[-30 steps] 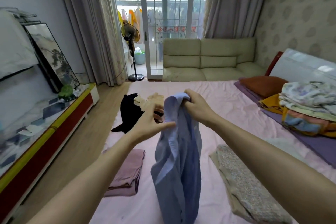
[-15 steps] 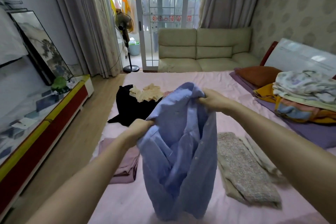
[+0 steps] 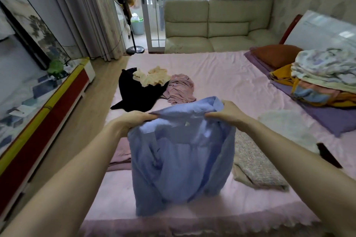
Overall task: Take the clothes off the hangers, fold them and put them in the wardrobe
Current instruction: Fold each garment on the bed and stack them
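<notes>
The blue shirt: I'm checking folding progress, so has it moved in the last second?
Yes. The blue shirt, held by both hands, came down toward the bed and spread wider, now hiding part of the folded mauve garment.

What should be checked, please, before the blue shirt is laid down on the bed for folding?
1. Left hand grips the blue shirt at its top edge: ok.
2. Right hand grips the top edge on the other side: ok.
3. Hanger out of the shirt: cannot tell; none shows, but the folds could hide one.
4. Shirt spread flat: not ok; it hangs bunched, with its hem on the pink sheet.
5. Bare sheet ahead of the hands: ok, to the right of the pink garment.
6. Speckled folded garment clear of the shirt: not ok; the shirt hangs against its near edge.
</notes>
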Motion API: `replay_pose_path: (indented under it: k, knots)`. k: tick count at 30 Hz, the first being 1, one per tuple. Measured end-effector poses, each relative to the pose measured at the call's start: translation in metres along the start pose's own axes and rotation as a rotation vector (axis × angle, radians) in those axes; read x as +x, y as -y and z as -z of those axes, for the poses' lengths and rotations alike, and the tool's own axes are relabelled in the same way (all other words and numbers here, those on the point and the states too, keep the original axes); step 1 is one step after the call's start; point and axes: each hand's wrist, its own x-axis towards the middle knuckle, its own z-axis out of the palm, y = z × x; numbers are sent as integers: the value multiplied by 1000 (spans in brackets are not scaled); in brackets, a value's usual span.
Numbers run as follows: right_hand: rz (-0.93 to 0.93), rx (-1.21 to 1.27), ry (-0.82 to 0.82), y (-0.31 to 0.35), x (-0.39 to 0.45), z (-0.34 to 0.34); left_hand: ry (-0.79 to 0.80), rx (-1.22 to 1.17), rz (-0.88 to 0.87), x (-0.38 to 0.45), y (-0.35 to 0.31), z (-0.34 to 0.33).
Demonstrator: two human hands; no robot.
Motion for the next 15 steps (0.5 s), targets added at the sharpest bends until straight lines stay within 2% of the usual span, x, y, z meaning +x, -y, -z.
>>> replay_pose_path:
  k: [3,4,7,9,11,12,13,15]
  knots:
    - [35,150,52,-16,11,3,-33,-20,-56,3,14,-2]
    - [39,157,80,-23,14,5,-82,11,-134,7,22,2]
    - [113,-16,-15,-43,24,9,-272,355,-517,25,44,19]
    - [124,-202,-48,-54,30,6,-339,679,-685,38,54,24]
    - [84,-224,-98,-61,33,3,-359,988,-679,43,56,22]
    - [25,-106,-108,-63,33,2,-366,1031,-625,45,56,21]
    - [-39,22,-110,-65,33,1,-349,1005,-566,43,52,17]
    - [-148,259,-54,-66,33,1,-252,691,-349,36,45,11]
